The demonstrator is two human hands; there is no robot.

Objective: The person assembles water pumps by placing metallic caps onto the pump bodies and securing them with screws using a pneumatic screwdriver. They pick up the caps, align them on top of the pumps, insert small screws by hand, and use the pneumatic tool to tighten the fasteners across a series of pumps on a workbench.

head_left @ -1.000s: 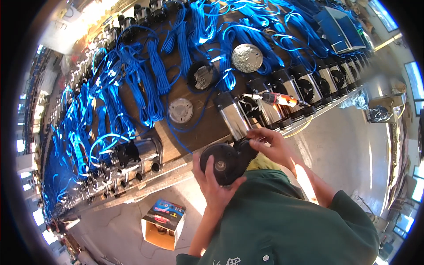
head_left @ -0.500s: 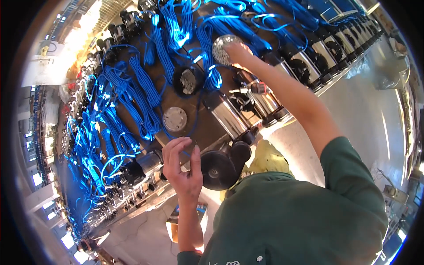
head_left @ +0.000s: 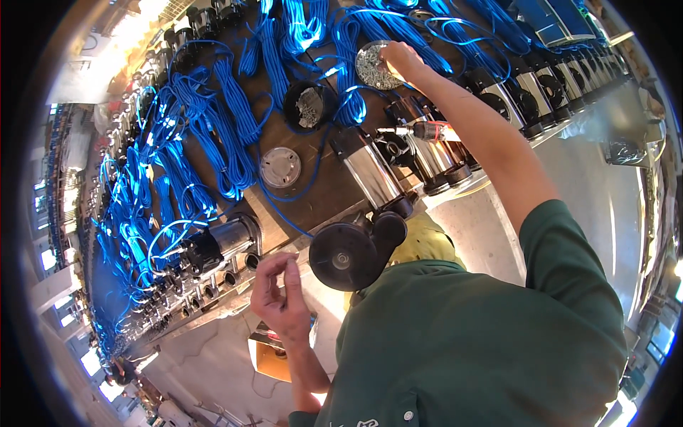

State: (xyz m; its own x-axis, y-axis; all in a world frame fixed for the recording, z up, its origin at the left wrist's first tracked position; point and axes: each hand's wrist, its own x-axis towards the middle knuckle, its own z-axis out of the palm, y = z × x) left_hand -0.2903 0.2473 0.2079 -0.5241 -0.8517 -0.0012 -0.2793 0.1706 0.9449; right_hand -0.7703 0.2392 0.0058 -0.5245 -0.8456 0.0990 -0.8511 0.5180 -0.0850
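Observation:
My right hand reaches over the bench into a round dish of small metal screws. Its fingers are bunched together, their tips partly hidden among the screws. Off the bench's near edge, my left hand is raised with curled fingers and the thumb close to the forefinger. Whatever they pinch is too small to make out. Beside that hand, a large black round pump part sits at the edge, with a blue cable running to it. Behind it lies a shiny steel pump body.
A red-handled power tool rests across steel pumps on the right. A black cup of small pieces and a pale round disc lie mid-bench. Blue cable bundles cover the far side. An open cardboard box is on the floor.
My left hand has dropped away from the bench, its fingers more curled. My right hand stays at the screw dish. The whole view has shifted slightly.

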